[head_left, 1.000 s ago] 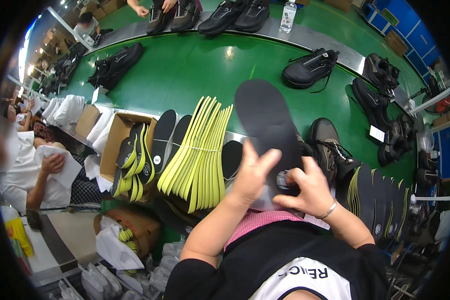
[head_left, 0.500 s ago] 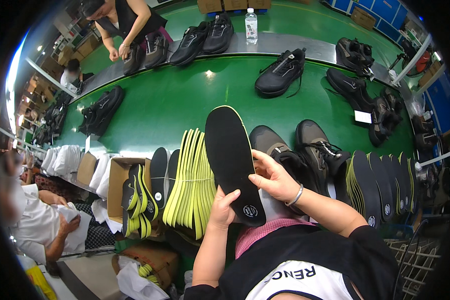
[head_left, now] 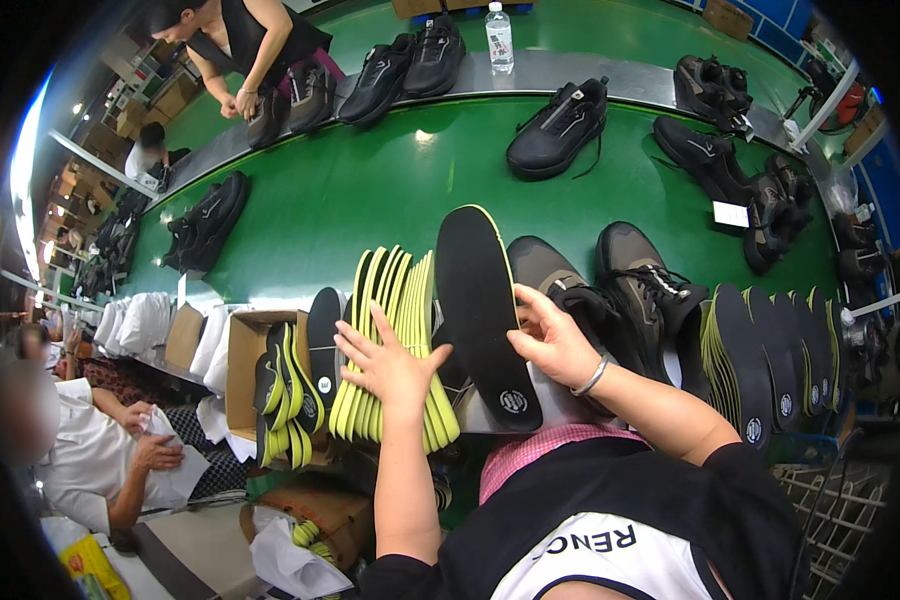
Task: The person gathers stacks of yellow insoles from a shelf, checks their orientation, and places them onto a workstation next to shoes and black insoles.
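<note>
Slippage looks like the chief risk: the long black insole with a thin yellow-green edge (head_left: 480, 310) appears to be held at one side only, so a loosened pinch could let it swing or drop. It is upright and tilted, its rounded toe end pointing away from the person and its heel, with a pale round mark, just above the pink checked cloth (head_left: 530, 460) at the person's waist. A drop could carry it onto that cloth or against the nearer brown-and-black lace-up shoe (head_left: 545, 262), which is just beside it on the right.

Another possible upset is at the upright bundle of bright yellow-green-edged insoles (head_left: 373, 285): a sideways push from the outspread fingers could skew it, perhaps into the black insole with a pale round sticker (head_left: 325, 325) beside it.

The right hand (head_left: 558, 345) is partly closed, thumb on the insole's dark face and fingers at its right edge, midway along. The left hand (head_left: 392, 368) is wide open, fingers splayed, with nothing visible in its grasp. It lies in front of the bundle; whether it touches those edges or only hovers, I cannot tell.
</note>
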Motion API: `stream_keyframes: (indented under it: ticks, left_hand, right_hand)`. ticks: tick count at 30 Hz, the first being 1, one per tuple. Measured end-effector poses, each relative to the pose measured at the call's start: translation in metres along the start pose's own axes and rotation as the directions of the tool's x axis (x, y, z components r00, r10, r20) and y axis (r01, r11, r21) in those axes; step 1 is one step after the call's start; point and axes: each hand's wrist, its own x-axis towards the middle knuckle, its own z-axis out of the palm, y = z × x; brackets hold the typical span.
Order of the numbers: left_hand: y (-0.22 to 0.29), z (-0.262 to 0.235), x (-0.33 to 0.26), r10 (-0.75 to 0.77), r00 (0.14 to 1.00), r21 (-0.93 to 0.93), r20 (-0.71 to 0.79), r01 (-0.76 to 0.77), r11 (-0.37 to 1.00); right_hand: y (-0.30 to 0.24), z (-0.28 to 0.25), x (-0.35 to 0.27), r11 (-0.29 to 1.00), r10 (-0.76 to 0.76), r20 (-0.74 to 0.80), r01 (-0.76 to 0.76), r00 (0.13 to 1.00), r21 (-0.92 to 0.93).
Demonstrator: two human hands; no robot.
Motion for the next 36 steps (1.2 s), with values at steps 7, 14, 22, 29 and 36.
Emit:
stream_keyframes:
  ticks: [7,14,22,29,36]
  left_hand:
    - [-0.014,-0.011,0.012,0.013,0.998,-0.052,-0.054,-0.016,0.999]
    - [-0.047,-0.098,0.009,0.265,0.961,-0.881,0.083,0.195,-0.43]
    - [-0.036,-0.047,0.0,0.486,0.868,-0.434,0.103,0.479,-0.763]
    - [-0.021,-0.025,-0.004,0.523,0.842,-0.392,0.132,0.529,-0.752]
    - [-0.015,-0.021,-0.002,0.549,0.823,-0.405,0.142,0.555,-0.727]
  right_hand:
    - [0.008,-0.009,-0.001,0.996,0.082,-0.075,-0.08,0.994,0.031]
    - [-0.035,0.005,0.009,0.953,-0.233,-0.155,0.194,0.96,-0.233]
    - [-0.065,0.028,0.024,0.788,-0.461,-0.001,0.408,0.888,-0.461]
    - [-0.056,0.032,0.016,0.921,-0.33,0.034,0.33,0.943,-0.208]
    - [-0.005,0.034,0.02,0.978,-0.181,0.009,0.179,0.983,0.102]
